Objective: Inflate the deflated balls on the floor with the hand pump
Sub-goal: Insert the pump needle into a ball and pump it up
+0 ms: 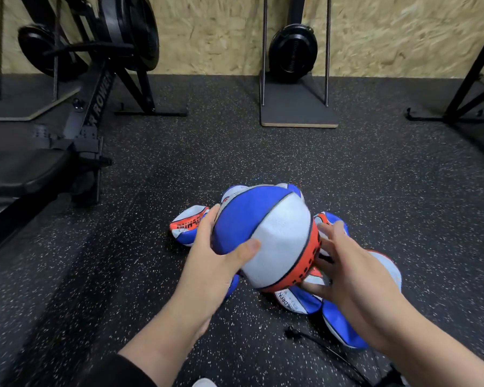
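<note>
A person's left hand (215,255) grips a blue, white and red ball (266,236) above flattened balls (190,224) on the speckled gym floor (151,275), thumb curled over it, while the right hand (344,269) touches its side, fingers spread.

Hidden and cropped on the gym floor

The held ball (263,236) hides most of the flattened balls (189,224) beneath it; the black hose (327,349) runs off the bottom edge, and the rowing machine (90,113) is cut by the left edge.
</note>
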### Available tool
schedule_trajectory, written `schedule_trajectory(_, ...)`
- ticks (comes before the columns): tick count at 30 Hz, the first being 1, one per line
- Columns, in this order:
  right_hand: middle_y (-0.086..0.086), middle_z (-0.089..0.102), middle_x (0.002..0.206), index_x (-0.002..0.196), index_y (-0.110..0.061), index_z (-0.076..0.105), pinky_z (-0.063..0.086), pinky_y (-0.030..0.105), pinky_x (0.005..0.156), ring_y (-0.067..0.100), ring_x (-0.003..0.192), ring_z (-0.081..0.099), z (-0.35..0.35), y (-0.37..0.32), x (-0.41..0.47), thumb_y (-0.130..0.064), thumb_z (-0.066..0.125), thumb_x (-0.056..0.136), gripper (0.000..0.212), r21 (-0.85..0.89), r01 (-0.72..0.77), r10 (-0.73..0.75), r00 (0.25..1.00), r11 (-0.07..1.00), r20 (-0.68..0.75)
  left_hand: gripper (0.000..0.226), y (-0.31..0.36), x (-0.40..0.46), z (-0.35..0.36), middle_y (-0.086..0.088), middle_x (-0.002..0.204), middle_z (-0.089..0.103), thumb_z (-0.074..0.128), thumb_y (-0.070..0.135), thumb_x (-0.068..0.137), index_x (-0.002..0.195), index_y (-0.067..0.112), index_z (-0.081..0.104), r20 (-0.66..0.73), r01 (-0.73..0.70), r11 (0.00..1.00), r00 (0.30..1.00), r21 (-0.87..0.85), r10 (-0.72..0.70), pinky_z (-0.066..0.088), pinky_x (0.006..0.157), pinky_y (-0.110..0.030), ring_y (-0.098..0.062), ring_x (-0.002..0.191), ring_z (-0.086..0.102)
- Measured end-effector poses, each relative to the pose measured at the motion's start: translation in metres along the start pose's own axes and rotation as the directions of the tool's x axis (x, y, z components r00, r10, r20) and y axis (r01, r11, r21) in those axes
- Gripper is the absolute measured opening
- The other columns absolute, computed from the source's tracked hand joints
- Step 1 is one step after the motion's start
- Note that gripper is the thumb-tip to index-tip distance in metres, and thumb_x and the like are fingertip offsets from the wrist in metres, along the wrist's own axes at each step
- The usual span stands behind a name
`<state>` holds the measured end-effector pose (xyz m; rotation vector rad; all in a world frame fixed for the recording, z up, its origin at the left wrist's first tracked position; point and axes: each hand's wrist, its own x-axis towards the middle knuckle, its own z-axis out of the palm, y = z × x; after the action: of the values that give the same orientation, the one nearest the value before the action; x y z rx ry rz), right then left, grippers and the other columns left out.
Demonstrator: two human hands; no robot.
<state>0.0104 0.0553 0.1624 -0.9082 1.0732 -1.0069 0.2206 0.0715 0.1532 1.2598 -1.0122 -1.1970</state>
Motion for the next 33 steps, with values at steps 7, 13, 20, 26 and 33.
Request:
schedule_trajectory(7,-0.016,0.07,0.124,0.133,-0.047,0.053,0.051,0.052,0.102,0.013,0.116,0.068,0.012,0.006,-0.009,-0.063,0.076,0.077,0.062,-0.124,0.082,-0.084,0.996,0.989,-0.008,0.099,-0.014,-0.005,0.004,0.053,0.134,0.046,0.088,0.05,0.054,0.137,0.064,0.036,0.069,-0.114,0.971,0.992,0.211,0.101,0.041,0.1,-0.015,0.023,0.127,0.045)
schedule_trajectory(13,-0.001,0.076,0.111,0.125,-0.024,0.062,0.058,0.05,0.09,0.025,0.103,0.074,-0.001,-0.002,-0.003,-0.041,0.073,0.074,0.055,-0.054,0.098,-0.101,0.993,0.994,-0.059,0.05,0.006,-0.007,0.008,0.033,0.134,0.063,0.066,0.037,0.083,0.131,0.044,0.054,0.048,-0.192,0.981,0.981,0.039,0.19,0.046,0.109,-0.017,0.009,0.131,0.053)
schedule_trajectory(20,0.011,0.069,0.127,0.135,-0.017,0.055,0.056,0.045,0.091,0.032,0.117,0.067,-0.004,0.012,-0.005,-0.027,0.079,0.072,0.068,0.031,0.157,-0.16,0.98,0.987,0.122,0.068,0.016,0.003,-0.008,0.013,0.129,0.072,0.06,0.076,0.079,0.135,0.038,0.065,0.003,0.205,0.963,0.978,-0.177,-0.208,0.057,0.094,-0.036,-0.006,0.119,0.067)
schedule_trajectory(26,0.008,0.063,0.139,0.142,-0.024,0.051,0.058,0.032,0.084,0.029,0.124,0.062,-0.004,0.012,-0.002,-0.022,0.076,0.072,0.075,0.084,0.188,-0.203,0.946,0.979,0.251,0.073,0.02,-0.003,-0.008,0.0,0.126,0.075,0.057,0.065,0.075,0.132,0.021,0.069,0.127,0.293,0.905,0.956,-0.307,-0.266,0.052,0.096,-0.041,-0.016,0.117,0.071)
schedule_trajectory(33,0.001,0.056,0.147,0.142,-0.037,0.053,0.052,0.031,0.097,0.024,0.136,0.053,-0.002,0.01,-0.001,-0.001,0.057,0.08,0.071,0.055,0.236,-0.239,0.893,0.97,0.382,0.067,0.008,0.004,-0.018,-0.003,0.13,0.073,0.08,0.053,0.073,0.132,0.026,0.067,0.037,0.097,0.954,0.995,-0.285,-0.09,0.049,0.104,-0.043,-0.016,0.12,0.068)
